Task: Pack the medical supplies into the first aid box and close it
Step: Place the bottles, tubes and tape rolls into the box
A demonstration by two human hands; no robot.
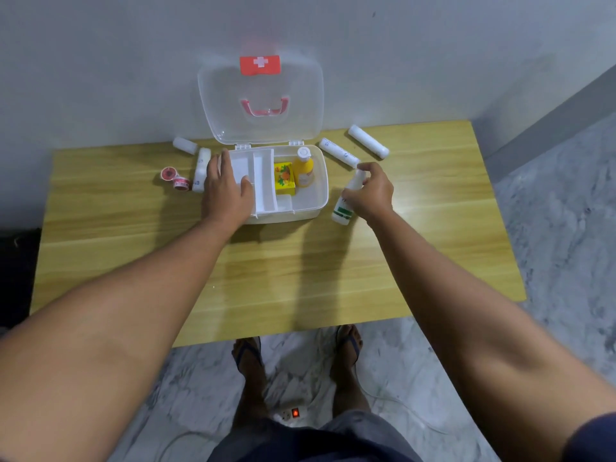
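Our left hand [226, 190] lies flat with fingers spread on the left side of the open first aid box [316, 208] at mid-frame; our right hand [373, 191] curls round a tilted white spray bottle [344, 210] just right of the box; a yellow bottle [305, 171] and a yellow carton [284, 179] sit inside; two bandage rolls [338, 152] lie on the counter [266, 261], upper right.

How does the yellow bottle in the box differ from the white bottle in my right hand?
The yellow bottle is orange-yellow with a white cap; the white bottle is white with a green label. The yellow bottle sits inside the first aid box; the white bottle is outside, to its right. No hand touches the yellow bottle; the right hand holds the white bottle. Both are bottles.
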